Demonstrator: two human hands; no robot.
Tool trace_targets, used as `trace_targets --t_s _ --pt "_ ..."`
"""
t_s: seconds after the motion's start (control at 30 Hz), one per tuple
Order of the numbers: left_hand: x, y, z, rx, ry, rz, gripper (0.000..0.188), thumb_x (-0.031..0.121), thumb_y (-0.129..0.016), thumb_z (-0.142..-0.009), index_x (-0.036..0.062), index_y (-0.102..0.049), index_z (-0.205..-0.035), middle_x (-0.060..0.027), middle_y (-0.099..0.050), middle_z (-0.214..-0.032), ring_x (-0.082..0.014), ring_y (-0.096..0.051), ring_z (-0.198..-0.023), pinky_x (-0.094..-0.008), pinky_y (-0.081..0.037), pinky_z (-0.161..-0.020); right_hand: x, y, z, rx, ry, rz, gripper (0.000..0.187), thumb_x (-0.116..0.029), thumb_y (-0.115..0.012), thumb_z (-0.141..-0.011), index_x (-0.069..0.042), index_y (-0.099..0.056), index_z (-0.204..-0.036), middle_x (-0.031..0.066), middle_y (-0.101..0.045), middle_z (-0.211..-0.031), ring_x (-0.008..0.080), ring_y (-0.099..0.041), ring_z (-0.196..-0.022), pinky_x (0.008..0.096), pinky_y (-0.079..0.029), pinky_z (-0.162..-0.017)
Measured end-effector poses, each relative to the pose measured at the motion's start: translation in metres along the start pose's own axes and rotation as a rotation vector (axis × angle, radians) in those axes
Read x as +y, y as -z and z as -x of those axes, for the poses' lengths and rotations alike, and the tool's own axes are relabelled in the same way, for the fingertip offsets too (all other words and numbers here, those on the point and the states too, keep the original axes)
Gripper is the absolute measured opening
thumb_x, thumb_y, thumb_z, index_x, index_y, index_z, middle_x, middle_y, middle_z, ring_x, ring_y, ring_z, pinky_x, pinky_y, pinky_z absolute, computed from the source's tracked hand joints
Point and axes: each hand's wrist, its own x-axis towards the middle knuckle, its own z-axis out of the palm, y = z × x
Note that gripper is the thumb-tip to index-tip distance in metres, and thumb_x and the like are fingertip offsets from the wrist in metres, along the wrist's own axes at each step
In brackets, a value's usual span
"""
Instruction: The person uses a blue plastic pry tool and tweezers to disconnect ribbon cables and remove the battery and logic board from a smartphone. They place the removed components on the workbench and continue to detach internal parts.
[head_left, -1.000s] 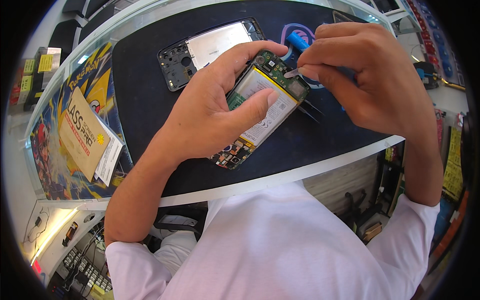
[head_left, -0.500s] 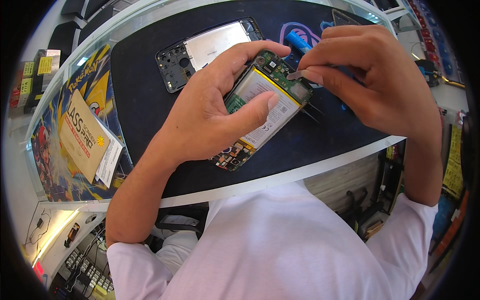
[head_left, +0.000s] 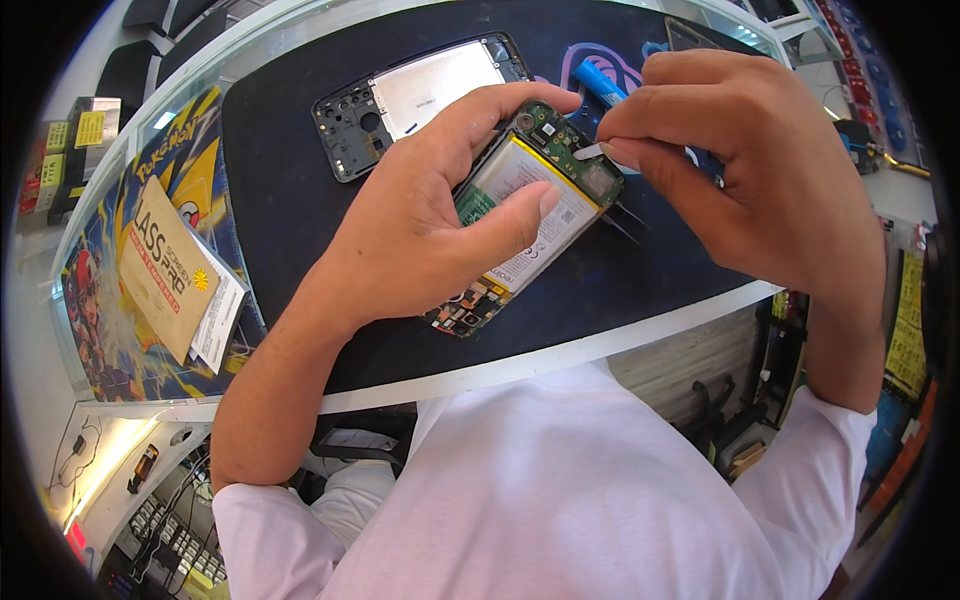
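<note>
My left hand (head_left: 430,200) grips an opened smartphone (head_left: 545,225) tilted above the dark mat, its thumb across the battery and its fingers along the far edge. The phone's bare insides face up: a silver-white battery with a yellow strip, and a green circuit board (head_left: 560,150) at the far end. Between the thumb and forefinger of my right hand (head_left: 720,150) is a small flat pale strip (head_left: 588,152), whose tip reaches the green board. Whether the strip is a tool or a phone part I cannot tell. Past the left hand lies the phone's detached back cover (head_left: 345,130), inner side up.
A blue cylinder (head_left: 598,82) lies beyond the right hand. Thin pointed metal prongs (head_left: 630,222) lie beside the phone. At left, a brown paper envelope (head_left: 165,270) rests on a colourful printed mat (head_left: 100,340). The counter's white edge (head_left: 560,357) runs close to my body.
The pale strip has tilted slightly at the board and catches more light. My right hand has shifted a little; the left hand keeps its hold on the phone.
</note>
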Motion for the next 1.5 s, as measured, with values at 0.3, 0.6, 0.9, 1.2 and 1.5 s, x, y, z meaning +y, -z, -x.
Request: trace_targets --t_s 0.3,0.6,0.9,1.2,1.5 --pt "-0.001 -0.001 0.001 -0.028 -0.029 -0.013 0.059 0.011 -0.069 -0.098 0.002 -0.051 -0.154 -0.0117 -0.069 -0.131 -0.015 -0.067 -0.119 -0.0323 -0.053 -0.106 0.005 -0.002 -0.008 -0.077 -0.034 -0.239 0.006 0.001 -0.076 -0.09 0.006 -0.075 -0.094 0.0126 -0.064 -0.079 0.0242 -0.058 -0.066 0.038 -0.04 -0.059" --pt "-0.002 -0.001 0.001 -0.034 -0.02 -0.011 0.06 0.012 -0.069 -0.099 0.0022 -0.05 -0.155 -0.011 -0.069 -0.131 -0.0146 -0.067 -0.118 -0.0316 -0.053 -0.105 -0.025 0.004 -0.01 -0.064 -0.197 -0.145 0.006 0.001 -0.076 -0.092 0.006 -0.076 -0.095 0.0119 -0.064 -0.079 0.022 -0.057 -0.065 0.0364 -0.041 -0.058" --pt "0.0 0.001 0.001 -0.076 0.006 -0.036 0.06 0.012 -0.071 -0.099 0.0027 -0.05 -0.155 -0.0115 -0.068 -0.132 -0.0152 -0.067 -0.12 -0.0317 -0.053 -0.105 0.009 0.014 -0.02 -0.282 0.013 -0.168 0.01 -0.004 -0.078 -0.09 0.003 -0.077 -0.098 0.0141 -0.071 -0.084 0.0257 -0.064 -0.07 0.0388 -0.048 -0.062" --pt "0.001 0.002 0.0 -0.132 -0.005 -0.063 0.06 0.011 -0.071 -0.099 0.0031 -0.051 -0.155 -0.0114 -0.067 -0.135 -0.0171 -0.065 -0.124 -0.0331 -0.05 -0.11 0.011 0.03 -0.032 -0.452 -0.125 -0.479 0.015 -0.008 -0.074 -0.092 0.002 -0.082 -0.099 0.0159 -0.079 -0.088 0.0289 -0.071 -0.069 0.0395 -0.052 -0.061" --pt "0.003 0.001 0.001 -0.14 0.034 -0.06 0.06 0.01 -0.07 -0.098 0.0031 -0.051 -0.155 -0.0127 -0.066 -0.137 -0.0185 -0.065 -0.125 -0.0342 -0.05 -0.111 0.006 0.03 -0.032 -0.467 -0.156 -0.413 0.012 -0.007 -0.075 -0.091 0.003 -0.081 -0.096 0.0149 -0.074 -0.085 0.0281 -0.067 -0.07 0.0399 -0.05 -0.061"
